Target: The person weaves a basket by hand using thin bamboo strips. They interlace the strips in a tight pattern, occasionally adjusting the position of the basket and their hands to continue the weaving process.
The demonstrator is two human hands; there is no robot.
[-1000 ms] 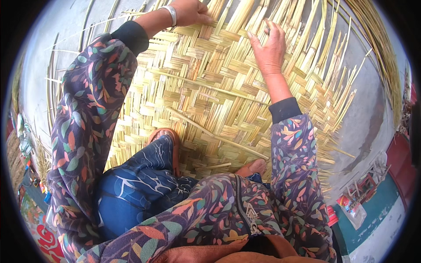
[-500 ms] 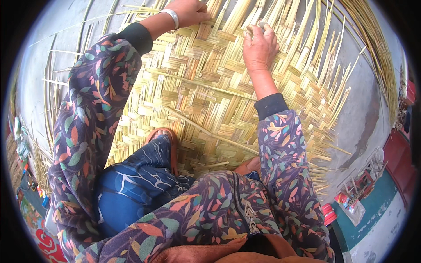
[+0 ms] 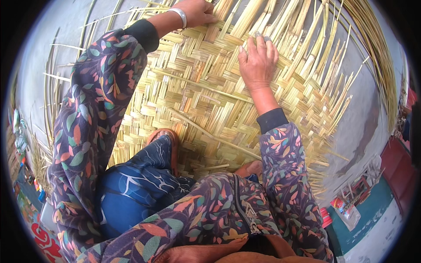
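Firstly, grey floor (image 3: 366,87), the supporting surface. Woven mat (image 3: 219,116), pale yellow-green, spread across the middle of the floor. Reed bundle (image 3: 372,48), long, lying at the far right. Unwoven strips (image 3: 250,17), fanning from the mat's far edge; judged best kept flat, parallel and pressed snug against the weave, without creasing. Right hand (image 3: 258,61), palm down by those strips, fingers slightly spread and bent; hold cannot be told. Left hand (image 3: 198,12), at the far edge, fingers curled; grip cannot be told. Small grey item (image 3: 267,39), at the right fingertips, kind unclear.
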